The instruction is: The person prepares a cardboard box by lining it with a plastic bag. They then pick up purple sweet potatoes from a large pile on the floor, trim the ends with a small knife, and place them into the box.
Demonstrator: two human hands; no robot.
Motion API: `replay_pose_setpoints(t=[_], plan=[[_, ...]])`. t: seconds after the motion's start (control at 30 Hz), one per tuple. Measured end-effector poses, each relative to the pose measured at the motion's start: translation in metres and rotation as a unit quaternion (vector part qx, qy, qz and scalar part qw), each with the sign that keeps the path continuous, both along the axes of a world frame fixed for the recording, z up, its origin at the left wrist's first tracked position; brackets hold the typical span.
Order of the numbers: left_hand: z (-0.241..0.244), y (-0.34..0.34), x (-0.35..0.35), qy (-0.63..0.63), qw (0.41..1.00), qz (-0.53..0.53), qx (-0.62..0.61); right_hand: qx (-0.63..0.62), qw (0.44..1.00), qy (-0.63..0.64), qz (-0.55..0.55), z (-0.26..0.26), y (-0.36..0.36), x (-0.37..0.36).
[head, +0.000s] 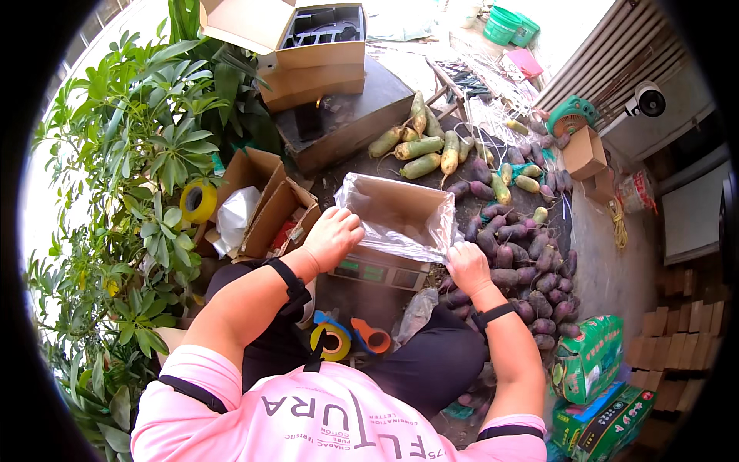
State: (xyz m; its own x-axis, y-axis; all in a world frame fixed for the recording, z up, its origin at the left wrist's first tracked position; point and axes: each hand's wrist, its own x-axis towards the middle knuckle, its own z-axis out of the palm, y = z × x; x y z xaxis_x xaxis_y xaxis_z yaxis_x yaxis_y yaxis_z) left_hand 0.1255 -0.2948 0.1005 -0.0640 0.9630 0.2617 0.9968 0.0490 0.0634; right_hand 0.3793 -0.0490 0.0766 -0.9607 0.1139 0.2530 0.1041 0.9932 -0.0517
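Observation:
An open cardboard box (398, 202) lined with a clear plastic bag (404, 247) stands in front of me. The bag's edge is folded over the box rim. My left hand (335, 234) grips the plastic at the near left corner. At the near right corner, my right hand (466, 267) pinches the plastic between bent fingers. Under the box is a digital scale (369, 274) with a lit green display; its platform is hidden. No vegetables show in the part of the box interior that I can see.
Purple radishes (519, 254) lie piled at right, with green radishes (421, 149) beyond the box. Tape dispensers (372, 336) sit between my legs. At left are open cartons (271, 219), a yellow tape roll (198, 202) and leafy plants (133, 173). A dark crate (358, 121) bears another carton.

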Motion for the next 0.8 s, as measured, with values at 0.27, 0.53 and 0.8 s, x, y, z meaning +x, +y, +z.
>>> replay_pose_setpoints(t=[0.27, 0.53, 0.8], plan=[[-0.041, -0.031, 0.009, -0.38, 0.905, 0.16, 0.107, -0.116, 0.984, 0.13, -0.046, -0.021, -0.02, 0.017], [-0.05, -0.005, -0.006, -0.704, 0.606, 0.336, 0.155, -0.688, 0.67, 0.044, -0.274, -0.05, -0.003, 0.049], [0.056, 0.01, -0.01, -0.693, 0.619, 0.22, 0.296, -0.64, 0.527, 0.166, -0.534, -0.061, -0.02, 0.244]])
